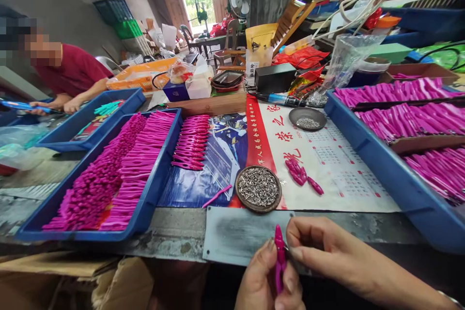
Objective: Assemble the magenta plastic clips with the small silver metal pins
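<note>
My left hand (267,278) is closed around a small magenta plastic clip (279,257), held upright near the table's front edge. My right hand (321,249) pinches at the clip's side, fingers together on something too small to make out. Just beyond sits a round dish of small metal pins (258,188). A few loose magenta clip parts (301,174) lie on the calendar sheet (337,164). A single magenta piece (217,195) lies left of the dish.
A blue tray (152,193) at left holds rows of magenta clips, with another row (192,141) beside it. A blue tray (385,169) at right holds more magenta parts. A second pin dish (307,118) sits further back. A person in red (72,75) works at far left.
</note>
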### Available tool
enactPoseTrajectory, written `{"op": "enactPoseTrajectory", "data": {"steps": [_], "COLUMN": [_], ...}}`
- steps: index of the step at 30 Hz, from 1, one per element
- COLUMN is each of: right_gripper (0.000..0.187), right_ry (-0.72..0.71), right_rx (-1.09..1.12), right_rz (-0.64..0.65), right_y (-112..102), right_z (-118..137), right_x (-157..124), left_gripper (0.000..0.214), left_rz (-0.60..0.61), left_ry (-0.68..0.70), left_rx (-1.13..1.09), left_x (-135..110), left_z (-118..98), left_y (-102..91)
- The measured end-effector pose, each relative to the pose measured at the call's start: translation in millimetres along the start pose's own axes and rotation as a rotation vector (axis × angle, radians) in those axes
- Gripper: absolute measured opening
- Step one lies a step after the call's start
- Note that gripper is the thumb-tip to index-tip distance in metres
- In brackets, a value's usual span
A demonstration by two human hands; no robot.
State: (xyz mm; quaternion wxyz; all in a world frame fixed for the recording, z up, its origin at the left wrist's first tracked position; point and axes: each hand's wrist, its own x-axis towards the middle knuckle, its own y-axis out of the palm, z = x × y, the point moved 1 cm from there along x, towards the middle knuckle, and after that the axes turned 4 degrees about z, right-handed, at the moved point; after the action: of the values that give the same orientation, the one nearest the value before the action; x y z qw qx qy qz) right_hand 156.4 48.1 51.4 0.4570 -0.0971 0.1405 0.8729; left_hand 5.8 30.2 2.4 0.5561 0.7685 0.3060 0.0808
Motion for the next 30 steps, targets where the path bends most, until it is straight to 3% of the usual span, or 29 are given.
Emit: {"op": "enactPoseTrajectory", "data": {"steps": [3, 7, 11, 25, 30], "right_gripper": [0.027, 0.028, 0.033, 0.033, 0.034], "right_ry": [0.024, 0.026, 0.033, 0.005, -0.008], "right_rx": [-0.013, 0.035, 0.123, 0.156, 0.22], "right_rz": [0.01, 0.044, 0.083, 0.083, 0.091], "right_y": [-1, -3, -3, -5, -6], "right_z": [1, 1, 1, -8, -5], "right_x": [1, 3, 3, 5, 9], "left_gripper": [0.049, 0.026, 0.026, 0.031, 0.03], "left_rz": [-0.036, -0.098, -0.014, -0.014, -0.092], "left_ry": [0.079, 0.15, 0.189, 0.128, 0.084], "left_rx": [-0.035, -0.068, -0.102, -0.098, -0.128], "left_x": [-2, -6, -3, -6, -6], "left_z": [2, 5, 11, 3, 2], "left_y": [-2.4, -7.0, -10.9, -8.3, -8.1]}}
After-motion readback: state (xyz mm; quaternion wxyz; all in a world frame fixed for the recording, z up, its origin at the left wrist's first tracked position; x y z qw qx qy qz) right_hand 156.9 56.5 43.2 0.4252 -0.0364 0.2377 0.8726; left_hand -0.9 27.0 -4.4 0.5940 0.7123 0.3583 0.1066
